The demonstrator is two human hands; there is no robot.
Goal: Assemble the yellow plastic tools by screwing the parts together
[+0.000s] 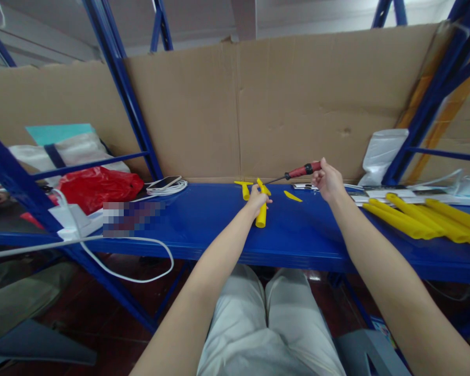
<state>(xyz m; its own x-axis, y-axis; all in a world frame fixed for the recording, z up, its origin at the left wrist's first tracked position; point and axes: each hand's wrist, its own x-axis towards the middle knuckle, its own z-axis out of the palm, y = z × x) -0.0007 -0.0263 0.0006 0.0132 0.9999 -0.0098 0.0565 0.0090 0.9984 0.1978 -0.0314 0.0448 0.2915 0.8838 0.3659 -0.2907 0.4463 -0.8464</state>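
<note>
The left hand (256, 198) is wrapped around a yellow tube (261, 214) that rests on the blue shelf (203, 230). The right hand (328, 180) is closed on the red handle of a screwdriver (297, 172). Its thin metal tip points left, toward the top of the yellow tube. The two hands are a little apart. A small yellow piece (292, 196) lies on the shelf between them, and another yellow piece (244, 189) lies just left of the tube. More long yellow tubes (423, 219) lie in a pile to the right. A phone (163, 182) and a white cable (168, 188) sit far to the left
</note>
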